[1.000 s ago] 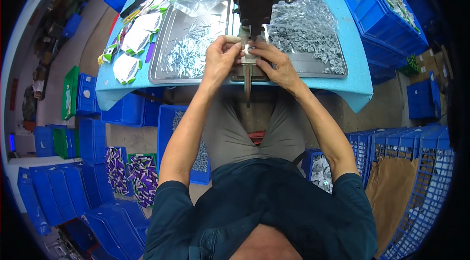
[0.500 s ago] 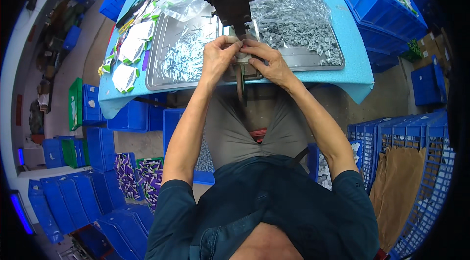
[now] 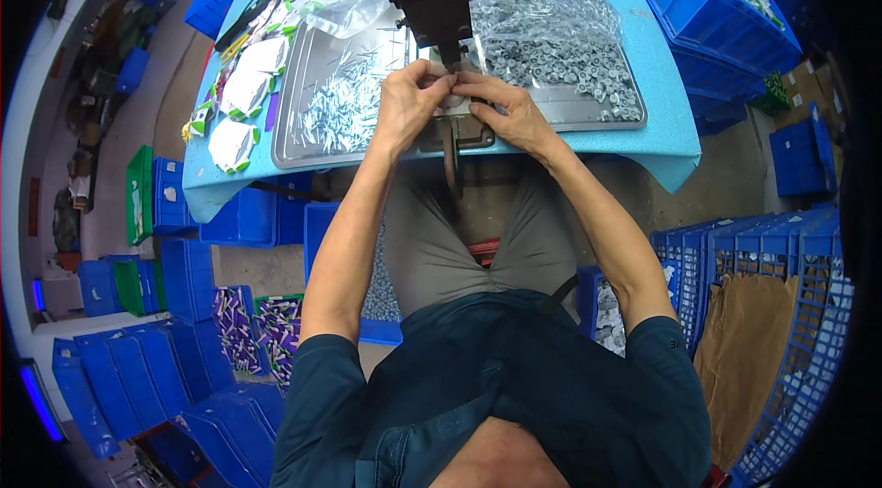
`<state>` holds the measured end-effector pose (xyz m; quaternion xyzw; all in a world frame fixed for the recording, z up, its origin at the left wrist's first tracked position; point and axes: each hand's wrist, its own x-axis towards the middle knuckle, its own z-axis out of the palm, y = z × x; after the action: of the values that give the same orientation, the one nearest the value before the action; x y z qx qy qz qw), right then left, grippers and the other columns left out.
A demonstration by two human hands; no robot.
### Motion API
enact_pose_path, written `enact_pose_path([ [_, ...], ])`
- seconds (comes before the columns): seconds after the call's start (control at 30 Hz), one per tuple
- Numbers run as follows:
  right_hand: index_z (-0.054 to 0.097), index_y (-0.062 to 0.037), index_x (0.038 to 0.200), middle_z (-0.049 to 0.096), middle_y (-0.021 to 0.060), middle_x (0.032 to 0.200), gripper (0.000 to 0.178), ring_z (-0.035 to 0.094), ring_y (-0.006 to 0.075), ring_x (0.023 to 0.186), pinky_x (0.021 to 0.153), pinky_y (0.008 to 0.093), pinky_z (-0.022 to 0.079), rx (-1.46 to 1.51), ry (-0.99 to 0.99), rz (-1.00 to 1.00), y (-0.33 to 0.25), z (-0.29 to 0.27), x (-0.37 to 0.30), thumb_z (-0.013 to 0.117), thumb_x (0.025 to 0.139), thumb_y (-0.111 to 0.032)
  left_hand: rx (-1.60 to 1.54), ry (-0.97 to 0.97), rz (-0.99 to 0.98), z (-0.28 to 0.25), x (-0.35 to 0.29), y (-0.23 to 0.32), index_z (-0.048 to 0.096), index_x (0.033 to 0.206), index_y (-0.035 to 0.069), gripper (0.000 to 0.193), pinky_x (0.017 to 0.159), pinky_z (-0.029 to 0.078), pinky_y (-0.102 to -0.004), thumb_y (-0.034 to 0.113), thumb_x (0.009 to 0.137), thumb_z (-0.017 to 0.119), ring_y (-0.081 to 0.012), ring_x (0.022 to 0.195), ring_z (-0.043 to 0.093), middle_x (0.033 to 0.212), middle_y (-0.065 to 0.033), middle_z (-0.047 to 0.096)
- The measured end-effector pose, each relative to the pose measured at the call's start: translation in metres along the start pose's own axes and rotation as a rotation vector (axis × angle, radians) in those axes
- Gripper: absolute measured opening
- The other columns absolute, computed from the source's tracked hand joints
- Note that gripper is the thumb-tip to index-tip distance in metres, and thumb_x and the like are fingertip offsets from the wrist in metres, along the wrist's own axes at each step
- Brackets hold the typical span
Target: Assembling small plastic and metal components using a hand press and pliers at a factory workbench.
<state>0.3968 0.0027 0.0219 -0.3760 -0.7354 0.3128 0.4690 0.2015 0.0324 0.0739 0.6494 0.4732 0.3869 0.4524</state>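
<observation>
Both hands meet under the head of a dark metal bench press [image 3: 432, 1], fingertips nearly touching. My left hand [image 3: 410, 105] is closed in a pinch, and so is my right hand [image 3: 511, 117]; what they hold, if anything, is too small and hidden to make out. Below the fingertips sits the press base, with a curved metal lever [image 3: 450, 157] hanging at its front. Left of my left hand, thin pale metal pins [image 3: 340, 111] lie scattered in a metal tray [image 3: 292, 143]. Many small grey plastic caps [image 3: 560, 65] fill the tray area to the right.
The light blue tabletop [image 3: 666, 125] bears white-and-green packs [image 3: 234, 146] on the left. Blue crates [image 3: 707, 1] stand beyond its right edge. Blue bins [image 3: 138, 368] and purple-and-white parts [image 3: 237, 330] sit low on the left, a mesh crate [image 3: 808, 341] low on the right.
Both hands stay together beneath the press head, with only slight finger and wrist shifts. Nothing else has visibly moved.
</observation>
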Motion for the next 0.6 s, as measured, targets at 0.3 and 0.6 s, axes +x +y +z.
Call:
enact_pose_path([
  [0.3,0.070,-0.0088,0.118,0.061,0.0138,0.134,0.035,0.058,0.0303,0.124,0.104,0.0373,0.047,-0.039,0.012,0.001,-0.006,0.000,-0.001,0.061,0.084,-0.002,0.161,0.045,0.142,0.005,-0.007,-0.006,0.070,0.095,-0.003,0.016,0.065,0.052,-0.0231,0.012,0.092,0.069,-0.0077,0.071,0.064,0.079,-0.0037,0.070],
  [0.6,0.071,-0.0081,0.118,0.060,0.0123,0.136,0.031,0.059,0.0223,0.122,0.103,0.0320,0.046,0.130,-0.057,0.138,0.003,-0.005,0.005,0.059,0.091,-0.001,0.163,-0.033,0.132,-0.004,-0.003,-0.002,0.070,0.095,-0.003,0.016,0.063,0.052,-0.0244,0.012,0.091,0.070,-0.0096,0.070,0.066,0.079,-0.0068,0.072],
])
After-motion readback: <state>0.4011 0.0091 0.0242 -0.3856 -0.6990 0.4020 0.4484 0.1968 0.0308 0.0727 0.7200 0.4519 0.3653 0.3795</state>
